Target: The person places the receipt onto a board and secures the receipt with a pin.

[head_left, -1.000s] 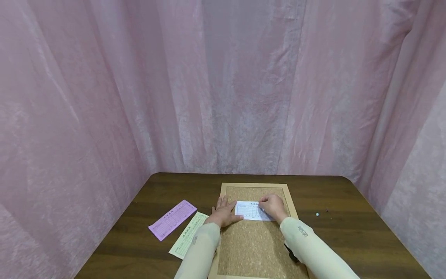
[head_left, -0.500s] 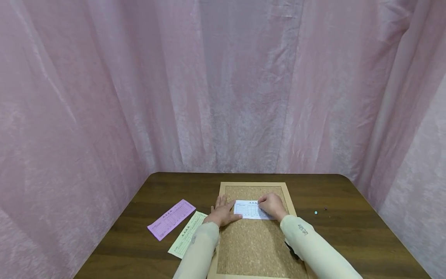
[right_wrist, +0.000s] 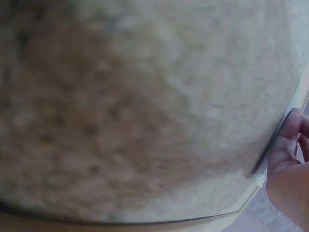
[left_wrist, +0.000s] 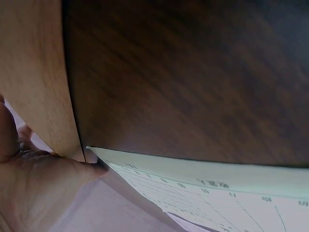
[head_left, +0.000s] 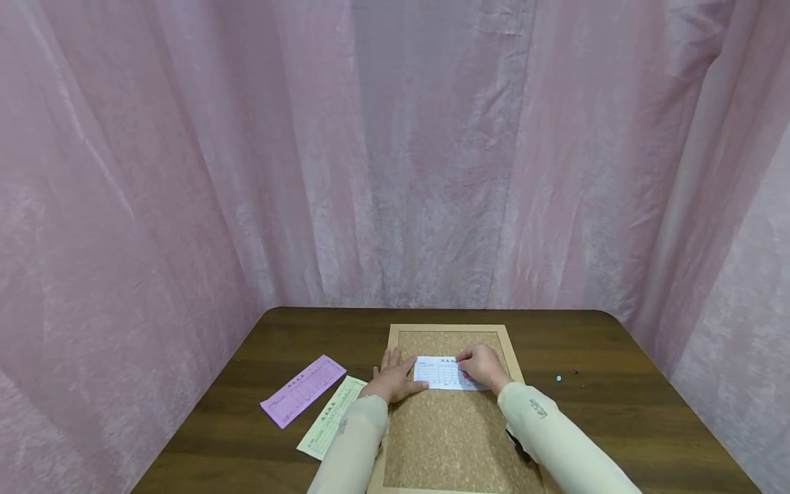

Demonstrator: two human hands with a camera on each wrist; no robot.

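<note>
A white printed slip (head_left: pixel 435 372) lies across the upper part of a wood-framed cork board (head_left: pixel 450 432). My left hand (head_left: pixel 395 377) rests with spread fingers on the board's left frame, its thumb at the slip's lower left edge. At the slip's upper middle, my right hand (head_left: pixel 484 365) has thumb and fingers pinched together. What they pinch is small and pin-like, mostly hidden by the fingertips. In the right wrist view the bent fingers (right_wrist: pixel 287 145) press at the slip's edge, low over the cork. Part of the slip lies hidden beneath this hand.
Left of the board lie a purple slip (head_left: pixel 302 391) and a green slip (head_left: pixel 330 422), the latter partly under my left sleeve. On the dark wooden table (head_left: pixel 617 425) to the right are a small pale-blue piece (head_left: pixel 559 378) and a tiny dark one (head_left: pixel 577 371). Pink curtains (head_left: pixel 432 171) surround the table.
Both hands keep their places on the slip and board. Only the head view has shifted slightly.
</note>
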